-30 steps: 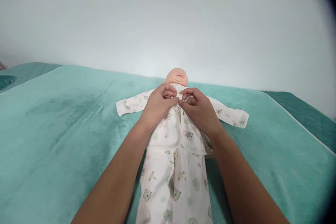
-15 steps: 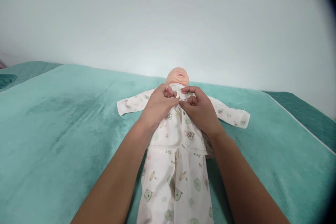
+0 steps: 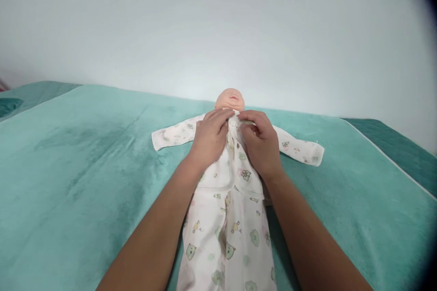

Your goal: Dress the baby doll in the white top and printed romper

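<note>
A baby doll [image 3: 230,98] lies on its back, dressed in a white long-sleeved shirt [image 3: 246,173] and trousers [image 3: 235,241] with small animal prints. My left hand [image 3: 210,138] rests on the left half of the shirt's chest, fingers stretched toward the collar. On the other side of the front opening, my right hand [image 3: 261,143] touches the cloth, its index finger and thumb apart. Between the two hands a pale round button [image 3: 233,123] shows near the neck. Lower down, the shirt front parts slightly above the hem.
A green plush blanket [image 3: 85,168] spreads under the doll and to both sides. Behind the doll's head stands a white wall [image 3: 218,36]. The shirt's sleeves [image 3: 302,151] stretch out sideways.
Both hands have come out of a pinch at the middle of the chest and shifted up toward the collar. The left hand has flattened, and the button near the neck now shows.
</note>
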Available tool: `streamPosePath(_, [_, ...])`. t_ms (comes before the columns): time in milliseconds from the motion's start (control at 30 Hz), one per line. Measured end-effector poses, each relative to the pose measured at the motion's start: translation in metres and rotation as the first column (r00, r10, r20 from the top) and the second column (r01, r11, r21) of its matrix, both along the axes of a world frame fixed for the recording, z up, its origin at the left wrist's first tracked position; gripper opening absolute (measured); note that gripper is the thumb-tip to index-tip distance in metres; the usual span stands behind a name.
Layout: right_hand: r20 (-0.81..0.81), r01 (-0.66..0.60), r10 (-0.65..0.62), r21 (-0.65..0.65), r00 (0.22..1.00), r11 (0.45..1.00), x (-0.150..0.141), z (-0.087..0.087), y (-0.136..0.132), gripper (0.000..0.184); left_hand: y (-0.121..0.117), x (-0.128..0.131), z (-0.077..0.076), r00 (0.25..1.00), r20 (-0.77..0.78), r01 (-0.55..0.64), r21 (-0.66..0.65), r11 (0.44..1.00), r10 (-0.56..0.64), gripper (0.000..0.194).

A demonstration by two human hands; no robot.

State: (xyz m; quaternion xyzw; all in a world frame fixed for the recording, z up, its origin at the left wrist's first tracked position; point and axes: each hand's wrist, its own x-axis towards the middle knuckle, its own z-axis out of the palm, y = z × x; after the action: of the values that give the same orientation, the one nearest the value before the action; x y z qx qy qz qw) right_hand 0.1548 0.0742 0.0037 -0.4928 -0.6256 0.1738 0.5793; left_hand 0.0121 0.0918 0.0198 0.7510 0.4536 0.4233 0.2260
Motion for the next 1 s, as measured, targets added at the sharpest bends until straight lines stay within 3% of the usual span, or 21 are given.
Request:
streamPosePath(167, [0.153, -0.043, 0.056, -0.087, 0.987, 0.995, 0.001, 0.000, 0.003, 0.031, -0.001, 0.001, 0.001, 0.996, -0.061, -0.067, -0.044, 0.997, 0.065, 0.043])
streamPosePath(367, [0.313, -0.023, 0.037, -0.048, 0.949, 0.999, 0.001, 0.001, 0.003, 0.032, -0.001, 0.002, 0.005, 0.996, -0.052, -0.074, -0.088, 0.993, 0.069, 0.042])
streamPosePath(567, [0.388, 0.010, 0.051, -0.153, 0.920, 0.988, 0.005, -0.006, 0.012, 0.042, 0.001, 0.003, 0.001, 0.996, -0.071, -0.063, -0.058, 0.996, 0.058, 0.045])
streamPosePath(800, [0.324, -0.008, 0.095, -0.262, 0.941, 0.965, 0.009, -0.007, 0.019, 0.046, -0.001, 0.003, 0.000, 0.998, -0.030, -0.063, -0.044, 0.997, 0.062, 0.043])
streamPosePath(1000, [0.191, -0.109, 0.183, -0.345, 0.964, 0.932, 0.017, -0.005, 0.021, 0.048, 0.001, 0.001, -0.002, 0.994, 0.068, -0.081, -0.059, 0.995, 0.085, 0.039])
